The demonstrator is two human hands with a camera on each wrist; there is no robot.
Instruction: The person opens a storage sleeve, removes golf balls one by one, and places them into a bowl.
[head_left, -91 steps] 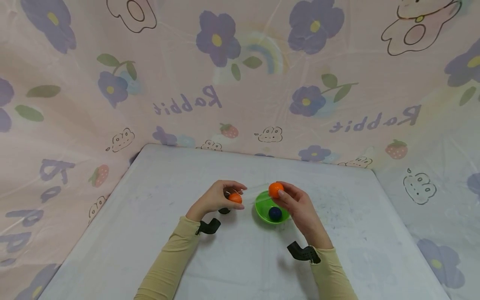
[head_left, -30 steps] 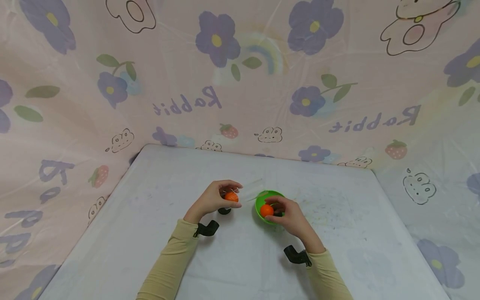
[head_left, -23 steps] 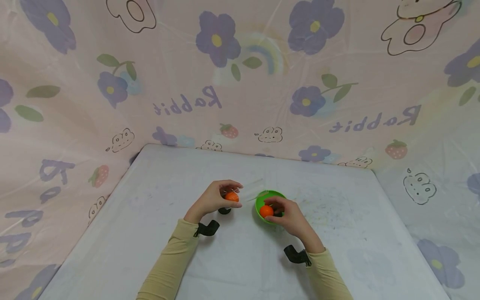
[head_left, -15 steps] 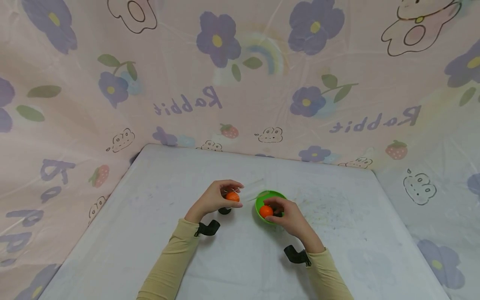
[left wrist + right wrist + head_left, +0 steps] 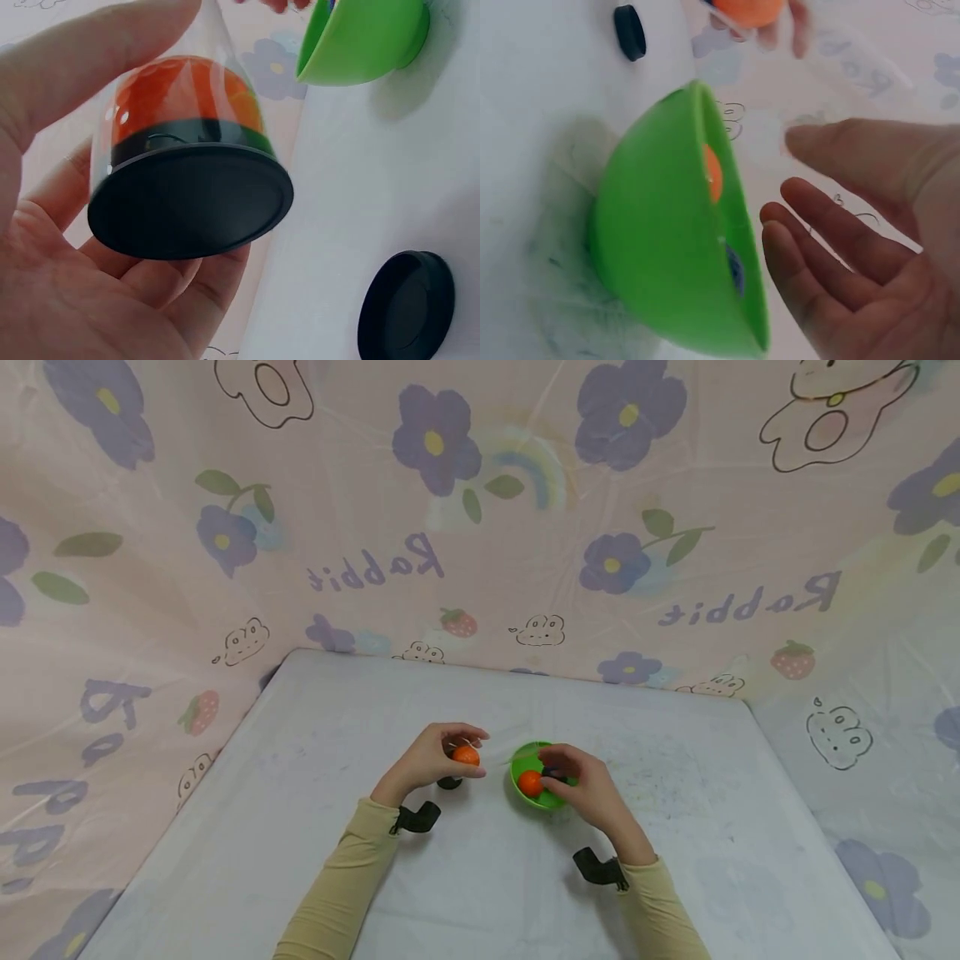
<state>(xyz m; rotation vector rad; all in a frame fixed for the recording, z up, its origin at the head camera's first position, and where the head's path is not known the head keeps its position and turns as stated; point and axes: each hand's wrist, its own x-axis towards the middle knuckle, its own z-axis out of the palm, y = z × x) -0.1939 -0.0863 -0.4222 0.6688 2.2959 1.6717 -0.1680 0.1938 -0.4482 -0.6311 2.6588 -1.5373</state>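
My left hand [image 5: 423, 758] grips a clear plastic tube [image 5: 217, 37], which lies tilted with its far end toward the bowl. A black cap [image 5: 191, 202] closes the tube's near end, and an orange ball [image 5: 467, 754] sits inside against it. Over the right side of a green bowl [image 5: 652, 232] is my right hand [image 5: 596, 789], its fingers loosely bent and holding nothing. Inside the bowl rest an orange ball [image 5: 529, 783] and a dark blue ball [image 5: 735, 270]. From the head view, my right fingers partly cover the blue ball.
A second black cap [image 5: 409, 307] lies on the table below my left hand. White cloth covers the table [image 5: 300, 860]. A patterned curtain [image 5: 510, 552] stands behind and along both sides.
My right hand has lowered the orange ball from above into the bowl and let it go, then drawn slightly back to the right. The left hand still holds the tube, nearly in place.
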